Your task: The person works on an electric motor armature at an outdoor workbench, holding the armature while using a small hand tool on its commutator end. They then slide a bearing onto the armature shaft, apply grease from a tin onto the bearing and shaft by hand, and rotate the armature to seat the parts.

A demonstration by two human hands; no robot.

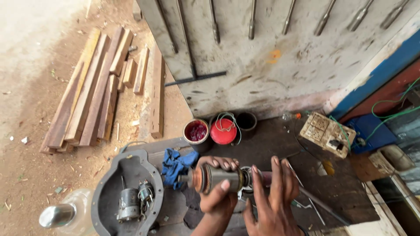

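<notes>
While the left hand (217,192) is wrapped round the grey motor part (221,178), that part is held up on its side above the dark tabletop (271,148), likely so its end can be reached. Its fingers are clamped on it. The right hand (273,199) is set at the right end, fingers spread apart. A blue rag (174,164) lies just left.

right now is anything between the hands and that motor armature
Nothing visible. The left hand is wrapped around the motor armature, thumb across its dark body, and the right hand touches its far end with open fingers. The blue rag lies behind it and the grey metal housing sits off to the side, both apart from the grip.
</notes>
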